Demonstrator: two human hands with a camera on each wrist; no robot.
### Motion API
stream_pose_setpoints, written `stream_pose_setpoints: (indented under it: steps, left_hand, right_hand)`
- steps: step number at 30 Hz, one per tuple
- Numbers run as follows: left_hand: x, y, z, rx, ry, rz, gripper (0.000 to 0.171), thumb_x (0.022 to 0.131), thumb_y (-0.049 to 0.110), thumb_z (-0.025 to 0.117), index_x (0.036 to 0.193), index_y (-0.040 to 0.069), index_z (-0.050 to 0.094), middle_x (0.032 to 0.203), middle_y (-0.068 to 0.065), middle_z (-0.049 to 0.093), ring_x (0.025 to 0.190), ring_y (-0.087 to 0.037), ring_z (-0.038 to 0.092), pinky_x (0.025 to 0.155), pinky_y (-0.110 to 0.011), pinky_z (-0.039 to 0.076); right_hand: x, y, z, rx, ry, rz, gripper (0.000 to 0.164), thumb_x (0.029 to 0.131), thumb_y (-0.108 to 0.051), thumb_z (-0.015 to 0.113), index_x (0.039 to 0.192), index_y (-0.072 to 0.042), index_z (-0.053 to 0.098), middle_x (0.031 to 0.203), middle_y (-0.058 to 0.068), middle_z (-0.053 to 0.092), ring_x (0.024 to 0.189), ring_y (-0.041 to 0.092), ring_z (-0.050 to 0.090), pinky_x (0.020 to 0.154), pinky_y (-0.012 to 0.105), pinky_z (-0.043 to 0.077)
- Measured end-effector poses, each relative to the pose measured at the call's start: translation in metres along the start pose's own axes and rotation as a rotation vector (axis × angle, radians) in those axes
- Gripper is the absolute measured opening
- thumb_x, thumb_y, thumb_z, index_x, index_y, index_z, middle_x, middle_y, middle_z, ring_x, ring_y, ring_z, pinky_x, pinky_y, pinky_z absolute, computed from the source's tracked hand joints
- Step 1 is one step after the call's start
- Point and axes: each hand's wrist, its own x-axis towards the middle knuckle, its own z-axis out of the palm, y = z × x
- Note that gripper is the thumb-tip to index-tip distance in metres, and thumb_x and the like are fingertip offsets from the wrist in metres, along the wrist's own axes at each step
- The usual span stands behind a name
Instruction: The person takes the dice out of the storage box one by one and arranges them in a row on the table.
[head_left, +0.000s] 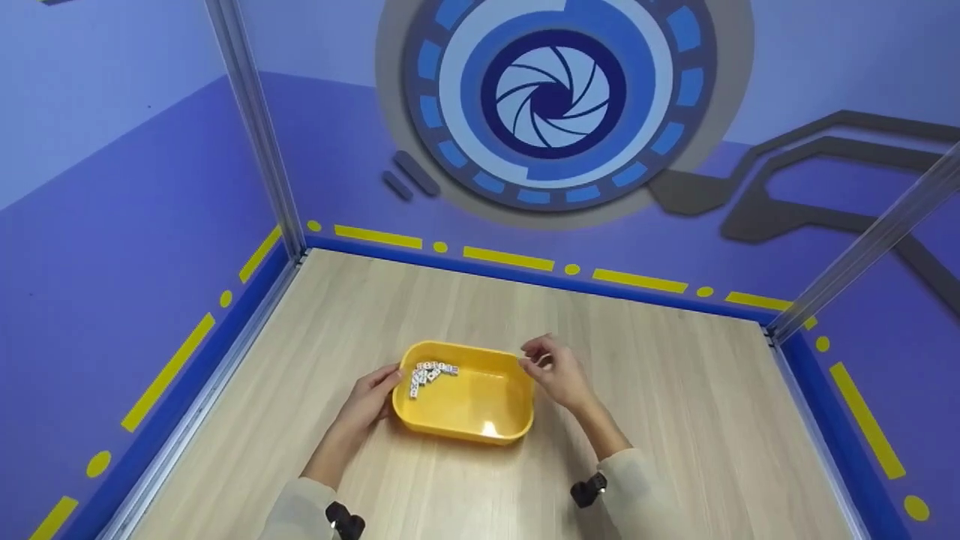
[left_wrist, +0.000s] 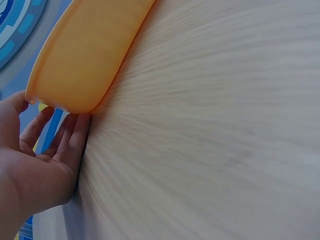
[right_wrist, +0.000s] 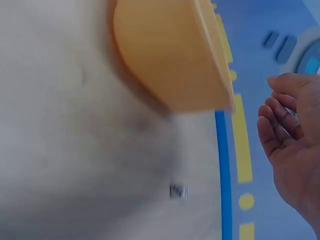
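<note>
From where I stand, the shallow yellow plastic tray with rounded corners [head_left: 442, 412] is at the middle of the pale wood-grain worktop [head_left: 637, 375]; I can't tell whether it lies quite flat. The left hand [head_left: 367, 394] grips its left end, thumb at the rim and fingers against the wall and underside. The right hand [head_left: 559, 375] is beside the far right corner, its fingers loosely bent and parted from the thumb, with nothing visible in them. Small white domino-like tiles with dark marks [head_left: 427, 373] bunch at the tray's left end. A small blurred black-and-white piece [right_wrist: 178, 191] lies outside on the worktop. I'd judge the tray light, stiff and smooth, best held by both short ends; the hard tiles would probably slide if it tipped.
</note>
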Motion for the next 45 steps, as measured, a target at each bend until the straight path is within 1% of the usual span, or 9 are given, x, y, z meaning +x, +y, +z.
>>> stream_pose_setpoints:
  steps: [5,9,12,16,18,23,27,34,45]
  left_hand:
    - [-0.002,-0.002,-0.002,0.018,0.041,-0.035,0.054,0.096,0.045,0.062,0.142,0.018,0.054,0.134,-0.008,0.061,0.109,-0.024,0.066,0.083,-0.035,0.058]
    - [-0.002,-0.001,-0.002,0.013,0.036,-0.016,0.057,0.096,0.046,0.062,0.143,0.016,0.053,0.136,-0.01,0.06,0.112,-0.025,0.066,0.085,-0.036,0.057]
    - [-0.001,0.0,-0.001,0.014,0.018,0.004,0.058,0.096,0.046,0.061,0.144,0.014,0.052,0.137,-0.012,0.059,0.112,-0.027,0.065,0.085,-0.037,0.057]
    - [-0.001,0.0,0.001,0.033,0.018,0.004,0.059,0.095,0.048,0.062,0.144,0.016,0.052,0.138,-0.012,0.058,0.112,-0.026,0.065,0.085,-0.037,0.057]
    - [0.0,-0.001,0.001,0.048,0.014,0.012,0.059,0.095,0.048,0.062,0.144,0.016,0.053,0.136,-0.012,0.059,0.107,-0.024,0.066,0.081,-0.033,0.057]
    - [-0.001,0.0,0.001,0.07,-0.001,0.03,0.058,0.096,0.048,0.061,0.143,0.017,0.053,0.133,-0.011,0.061,0.101,-0.022,0.066,0.073,-0.029,0.055]
    - [-0.002,0.0,-0.001,0.075,0.004,0.02,0.058,0.094,0.051,0.062,0.142,0.019,0.054,0.132,-0.009,0.062,0.102,-0.023,0.066,0.074,-0.03,0.055]
    - [-0.002,-0.002,-0.004,0.029,-0.03,0.018,0.062,0.096,0.047,0.062,0.146,0.014,0.05,0.14,-0.013,0.056,0.115,-0.027,0.063,0.083,-0.034,0.057]
    - [-0.002,-0.002,-0.003,0.038,-0.019,0.016,0.058,0.098,0.046,0.06,0.146,0.015,0.05,0.141,-0.011,0.056,0.114,-0.026,0.062,0.082,-0.033,0.056]
  right_hand:
    - [0.01,-0.018,0.035,0.07,-0.063,-0.026,0.025,0.091,-0.018,0.074,0.113,-0.009,0.066,0.103,0.005,0.062,0.094,0.021,0.06,0.083,0.036,0.056]
    - [0.018,-0.026,0.063,0.109,-0.089,-0.014,0.03,0.089,-0.016,0.076,0.115,-0.004,0.065,0.105,0.008,0.063,0.096,0.023,0.062,0.085,0.04,0.056]
    - [0.022,-0.027,0.081,0.128,-0.073,-0.01,0.03,0.088,-0.012,0.076,0.113,0.0,0.066,0.103,0.01,0.064,0.094,0.025,0.063,0.084,0.044,0.056]
    - [0.024,-0.024,0.1,0.109,-0.045,0.016,0.026,0.088,-0.011,0.076,0.11,-0.001,0.068,0.099,0.006,0.065,0.09,0.022,0.063,0.081,0.037,0.056]
    - [0.023,-0.02,0.108,0.089,-0.038,0.011,0.024,0.088,-0.012,0.076,0.109,-0.002,0.069,0.096,0.004,0.065,0.087,0.02,0.062,0.078,0.032,0.056]
    - [0.021,-0.013,0.116,0.063,-0.036,-0.021,0.024,0.087,-0.012,0.077,0.107,-0.001,0.069,0.093,0.004,0.066,0.083,0.016,0.063,0.074,0.027,0.056]
    - [0.022,-0.014,0.118,0.05,-0.05,-0.015,0.024,0.087,-0.012,0.077,0.107,-0.001,0.069,0.092,0.006,0.067,0.083,0.018,0.063,0.073,0.027,0.055]
    - [0.021,-0.015,0.124,-0.035,-0.135,0.0,0.031,0.086,-0.014,0.078,0.111,0.001,0.068,0.097,0.013,0.066,0.086,0.021,0.063,0.075,0.028,0.053]
    - [0.023,-0.01,0.126,-0.134,-0.149,0.002,0.028,0.085,-0.015,0.078,0.108,-0.002,0.069,0.091,0.007,0.065,0.08,0.013,0.058,0.071,0.026,0.05]
